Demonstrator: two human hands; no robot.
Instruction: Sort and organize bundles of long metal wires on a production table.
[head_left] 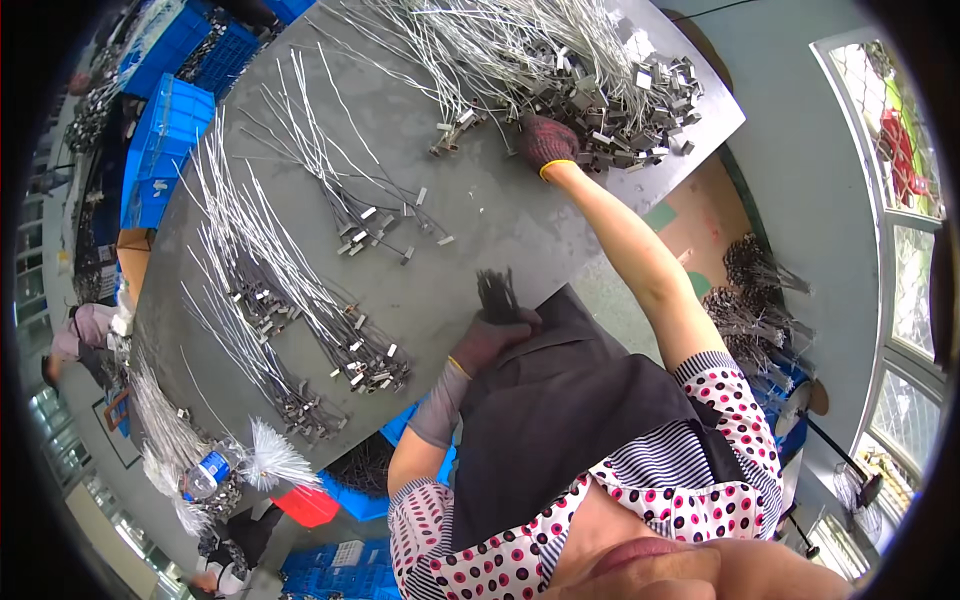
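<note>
My left hand [492, 340], in a dark glove, is closed around a bundle of black cable ends [496, 290] near the table's front edge, close to my black apron [560, 420]. The rest of the bundle is hidden. My right arm stretches to the far right, where my right hand [548, 142], in a dark red and black glove with a yellow cuff, rests at the edge of a large pile of cables with metal-ended connectors [610, 110]. Its fingers are curled; what they grip is hidden. Beside it lie a few loose connectors [455, 130].
Smaller cable bunches lie on the grey metal table [440, 215]: one mid-table [375, 225], others at the left [270, 300]. Blue crates [165, 150] stand beyond the left edge. A bottle [210, 475] lies on cables lower left. Other people [90, 340] are at the far left and below.
</note>
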